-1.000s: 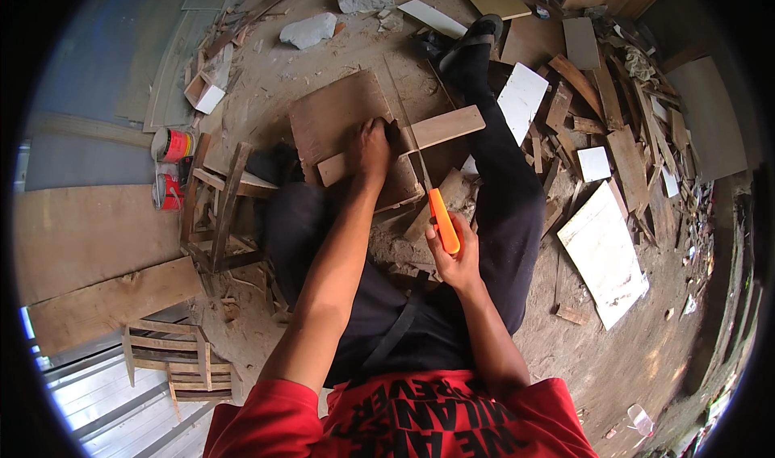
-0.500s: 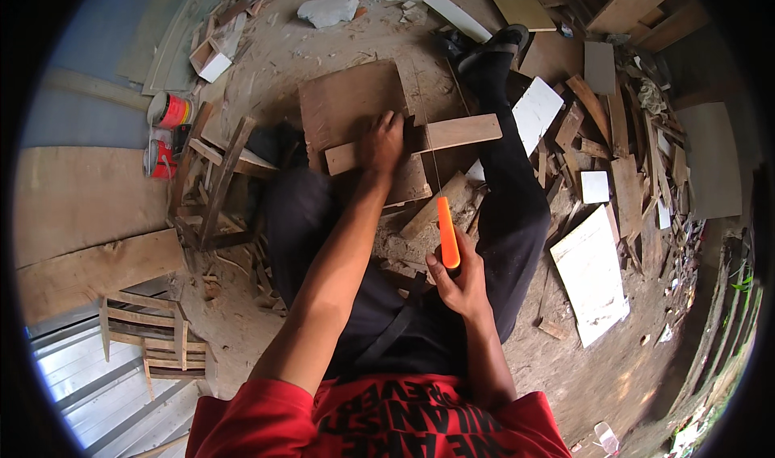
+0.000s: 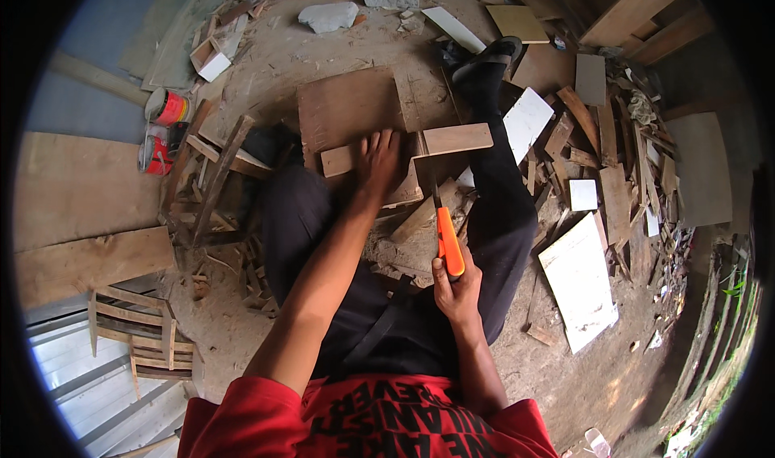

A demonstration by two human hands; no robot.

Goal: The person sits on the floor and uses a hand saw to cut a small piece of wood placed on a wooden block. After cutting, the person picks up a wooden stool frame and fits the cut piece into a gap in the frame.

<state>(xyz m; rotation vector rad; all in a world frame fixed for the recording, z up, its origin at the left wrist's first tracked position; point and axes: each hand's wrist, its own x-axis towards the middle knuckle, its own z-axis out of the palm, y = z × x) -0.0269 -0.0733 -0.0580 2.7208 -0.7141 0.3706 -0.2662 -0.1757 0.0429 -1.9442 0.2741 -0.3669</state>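
Note:
My right hand (image 3: 458,292) is closed round the orange handle of a handsaw (image 3: 449,244). Its dark blade runs up from the handle to a narrow wooden strip (image 3: 458,139); where exactly it meets the wood is hard to make out. Across that strip lies my left hand (image 3: 379,163), pressing it down with the fingers reaching over its far edge; the thumb is hidden. Beneath the strip is a wider brown board (image 3: 347,107). The strip's right end sticks out past this board, near my right leg.
Wood offcuts (image 3: 617,192) are heaped at the right, beside a large white panel (image 3: 577,280). On the left stand a wooden frame (image 3: 222,171) and red paint cans (image 3: 167,107). Pale stone lumps (image 3: 328,16) lie at the far side. My legs flank the board.
The saw has shifted lengthwise, its handle slightly nearer to me, and less of the blade shows beyond the strip. My left fingers have spread out flatter on the strip.

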